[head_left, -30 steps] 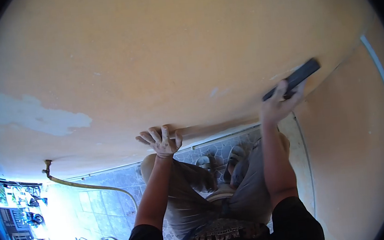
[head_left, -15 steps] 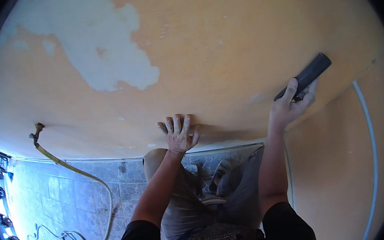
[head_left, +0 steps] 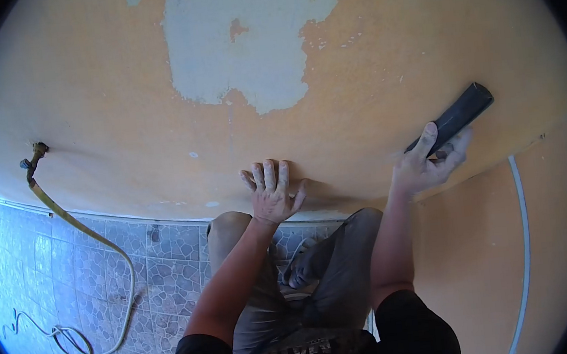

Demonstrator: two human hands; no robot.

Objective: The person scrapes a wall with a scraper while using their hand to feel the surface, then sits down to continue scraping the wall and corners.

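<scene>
My left hand (head_left: 275, 193) lies against the orange wall (head_left: 382, 65) with its fingers spread, low down near the floor. The fingertips look whitish with dust. In my right hand (head_left: 432, 160) is a dark grey, tube-like piece (head_left: 466, 108), gripped near its lower end with the thumb on top and the fingers behind. Its hollow far end points up and right, close over the wall. A large pale patch (head_left: 237, 45) with ragged edges marks the wall above my left hand.
At left a brass tap (head_left: 37, 151) sticks out of the wall, with a yellowish hose (head_left: 87, 231) running down to a coil on the tiled floor (head_left: 176, 269). A pale pipe (head_left: 524, 236) runs down the adjoining wall at right. My knees are close to the wall.
The view has turned, so the pale patch sits further right and higher, and the tap further up and left. My left hand stays on the wall; my right hand keeps its hold.
</scene>
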